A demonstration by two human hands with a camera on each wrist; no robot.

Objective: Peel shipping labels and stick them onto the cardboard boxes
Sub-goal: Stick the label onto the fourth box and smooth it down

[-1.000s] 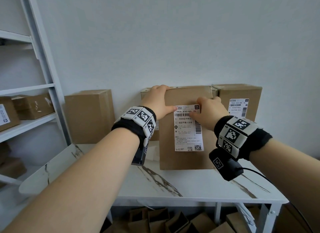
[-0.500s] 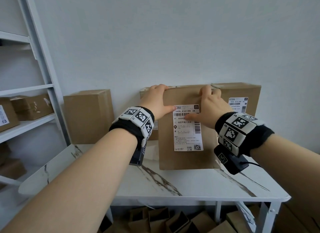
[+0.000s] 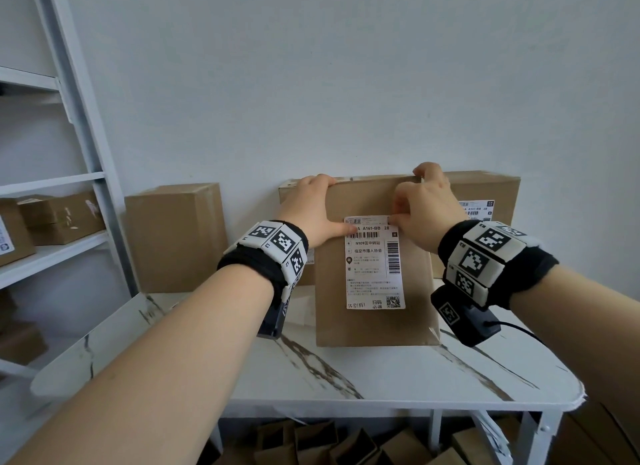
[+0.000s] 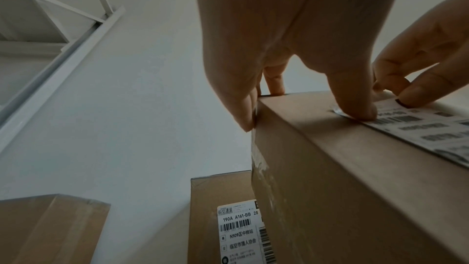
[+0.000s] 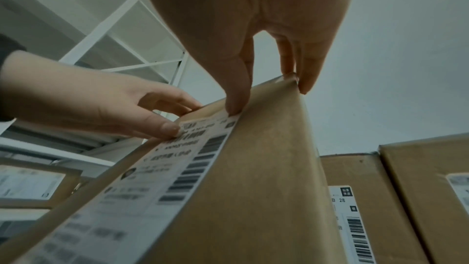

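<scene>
Both hands grip the cardboard box (image 3: 375, 326) top, left hand (image 3: 311, 211) and right hand (image 3: 424, 210) thumbs pressing its label (image 3: 374, 274)

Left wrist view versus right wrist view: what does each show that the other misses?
Only the left wrist view shows the labelled box behind on the left and a plain box. Only the right wrist view shows the labelled boxes on the right. Both show the front box, its shipping label, and the left hand and right hand gripping the top edge, thumbs on the label's upper corners.
</scene>
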